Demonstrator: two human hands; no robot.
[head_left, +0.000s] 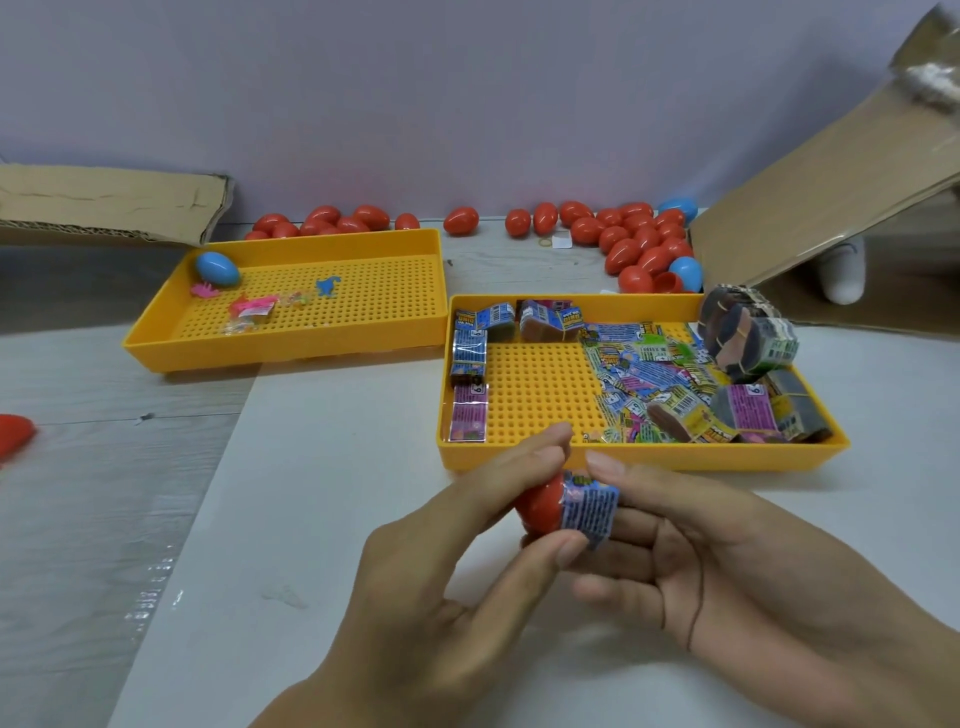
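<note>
Right now both hands are working just in front of the label tray (649, 460), low over the white table (337, 467). The left hand (457, 561) is pinching a red egg (540, 506) between thumb and fingers. The right hand (691, 561) is clasping the printed label (589, 509) that is wrapping the egg's right end, thumb on top and fingers cupping underneath. The tray's front wall is standing between the hands and the loose labels (649, 374) heaped in its right half. Banded packs (470, 358) are lining its left and back edges. A fat bundle (748, 332) is perching on the tray's right rim. To the tray's left and farther back, a toy tray (285, 343) is holding a blue egg (217, 269) and small plastic bits. Behind the label tray, red eggs (644, 239) are lying along the wall. A cardboard flap (831, 197) is leaning over the tray's far right corner.
</note>
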